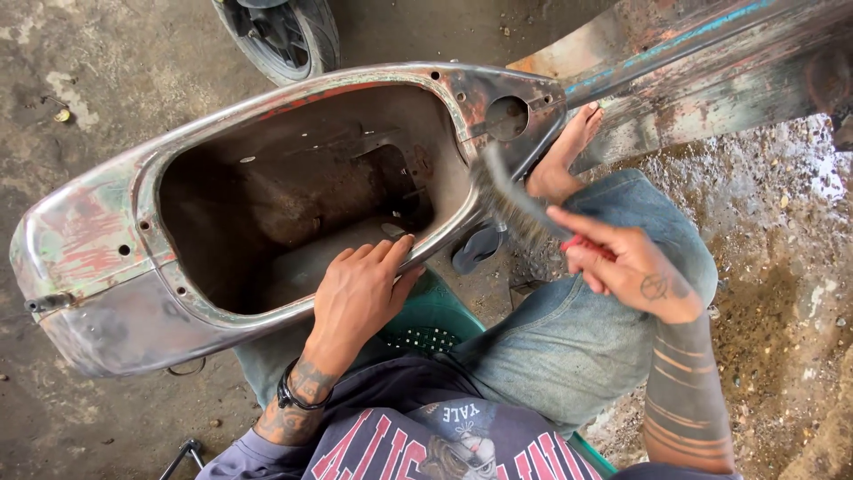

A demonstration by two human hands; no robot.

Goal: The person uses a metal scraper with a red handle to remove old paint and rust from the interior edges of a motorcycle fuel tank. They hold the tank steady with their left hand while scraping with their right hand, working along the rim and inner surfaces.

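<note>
In the head view, a stripped scooter body shell (133,267), rusted and patchy with old red and green paint, lay across the person's lap and a green plastic stool (433,322), its open hollow facing up. The left hand (360,298) pressed flat on the shell's near rim, fingers spread and closed on nothing, only bracing. The right hand (622,262) had its grip clamped on the red handle of a wire brush (515,209), whose bristles touched the rim at the shell's narrow end, just beside a round hole (506,117).

The shell looked only loosely supported, so a hard stroke could have rocked or slid it off the lap. The bracing fingers lay along the same rim the brush worked; a slip of the bristles could have raked them. A bare foot (569,151) rested on the ground just beyond the brush, and the shell's raw metal edge could have cut skin. A tyre (284,36) stood on the concrete floor (107,53) beyond.
</note>
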